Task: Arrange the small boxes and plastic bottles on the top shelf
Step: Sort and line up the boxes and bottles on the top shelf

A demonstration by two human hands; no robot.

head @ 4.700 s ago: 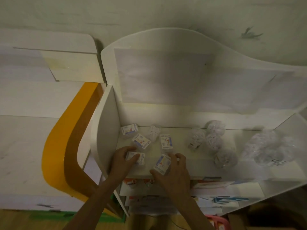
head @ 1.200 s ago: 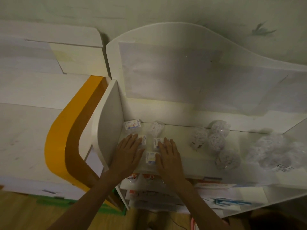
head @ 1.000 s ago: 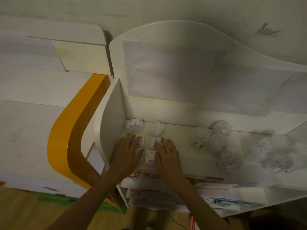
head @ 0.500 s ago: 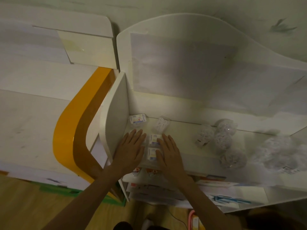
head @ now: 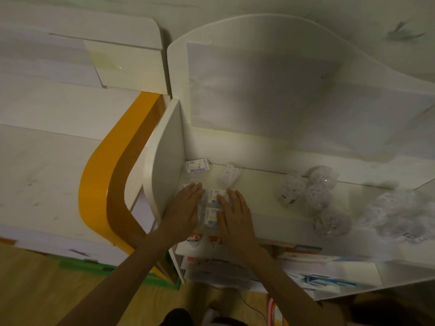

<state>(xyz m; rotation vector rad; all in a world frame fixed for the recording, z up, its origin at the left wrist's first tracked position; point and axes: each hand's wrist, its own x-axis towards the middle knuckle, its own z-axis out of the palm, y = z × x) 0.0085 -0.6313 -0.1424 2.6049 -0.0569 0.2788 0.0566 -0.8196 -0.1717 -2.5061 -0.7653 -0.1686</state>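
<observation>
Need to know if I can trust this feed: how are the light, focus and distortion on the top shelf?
Head view: dim, greenish light; the shelf is brightest at its back left corner. The boxes between the left hand and right hand show print too soft to read. The bottles on the right are pale and blurred. Wide-angle lens bows the shelf edges.

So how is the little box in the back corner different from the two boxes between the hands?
The corner box sits alone at the back of the top shelf, touched by nothing; the two boxes lie one behind the other, hemmed in by the flat left hand and right hand. The corner box lies crosswise; the pair point front to back. All look like the same small white printed box.
</observation>
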